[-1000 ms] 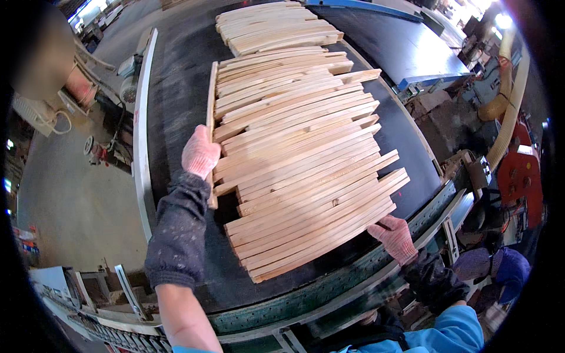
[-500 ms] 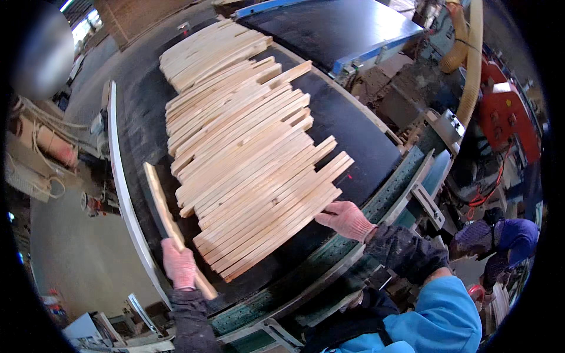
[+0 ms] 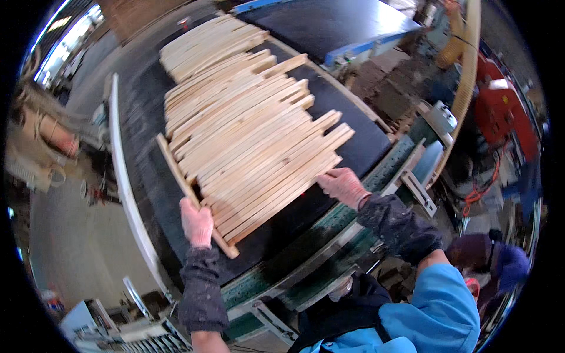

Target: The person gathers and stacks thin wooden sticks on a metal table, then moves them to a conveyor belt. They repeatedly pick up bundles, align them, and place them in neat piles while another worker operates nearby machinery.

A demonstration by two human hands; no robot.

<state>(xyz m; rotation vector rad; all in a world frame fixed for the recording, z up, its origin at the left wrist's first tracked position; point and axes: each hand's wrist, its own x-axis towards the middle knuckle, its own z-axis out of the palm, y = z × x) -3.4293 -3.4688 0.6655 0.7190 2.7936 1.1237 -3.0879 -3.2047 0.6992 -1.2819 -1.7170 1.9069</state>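
Note:
Pale wooden strips (image 3: 253,147) lie side by side in a long row on a black tabletop (image 3: 368,141), their right ends uneven. My left hand (image 3: 196,222), in a pink knitted glove, is closed around one separate wooden strip (image 3: 170,162). That strip runs crosswise along the left ends of the near part of the row and appears to touch several of them. At the right end of the nearest strips is my gloved right hand (image 3: 344,187), its fingers pressed together on the wood; the fingertips are partly hidden.
A white rail (image 3: 123,176) borders the left side. Along the near edge curves a green perforated metal guide (image 3: 318,226). Beyond stands another black table (image 3: 329,26) with a blue edge. At the right are a ribbed hose (image 3: 468,70), red machinery (image 3: 503,115) and a person in purple (image 3: 488,262).
My left hand has moved up and right, bringing its strip against the row's left ends. The near left ends look more even. My right hand stays at the right ends.

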